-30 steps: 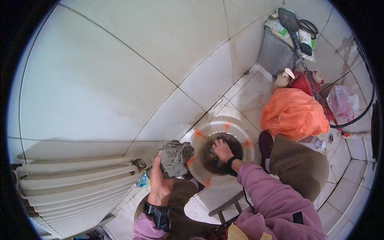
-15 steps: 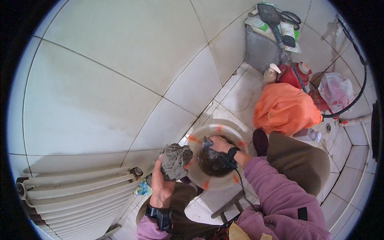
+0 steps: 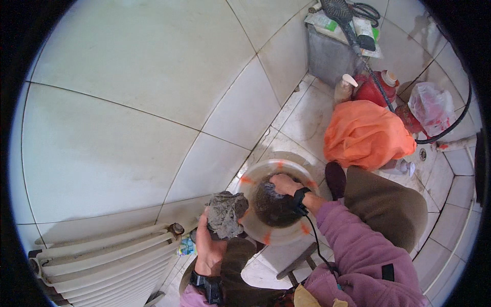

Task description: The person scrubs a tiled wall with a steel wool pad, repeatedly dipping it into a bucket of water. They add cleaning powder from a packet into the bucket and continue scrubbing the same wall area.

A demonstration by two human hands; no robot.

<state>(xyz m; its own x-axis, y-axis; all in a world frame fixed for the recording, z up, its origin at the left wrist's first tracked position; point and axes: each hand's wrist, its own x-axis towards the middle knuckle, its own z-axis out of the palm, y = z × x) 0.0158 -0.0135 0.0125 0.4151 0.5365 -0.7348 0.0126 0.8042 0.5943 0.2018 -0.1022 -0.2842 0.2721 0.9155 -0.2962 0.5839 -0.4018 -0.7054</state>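
Note:
A crumpled wet grey cloth is gripped in my left hand, held up beside the left rim of a pale round basin with orange marks. My right hand reaches into the basin, its curled fingers partly under the dark, murky water. At those fingertips a bluish-grey bit shows, but the water hides what it is. Both wrists wear black bands, and a black cable runs down from the right one.
A white radiator stands along the wall at lower left. Beyond my knee lie an orange cloth, a pump bottle and a red container. Farther back, a shower head rests on a grey box. A low stool sits near me.
My right hand has lowered into the water, and the dark shiny lump at its fingers has mostly gone under. My left hand still holds the grey cloth, slightly turned. The view has shifted a little.

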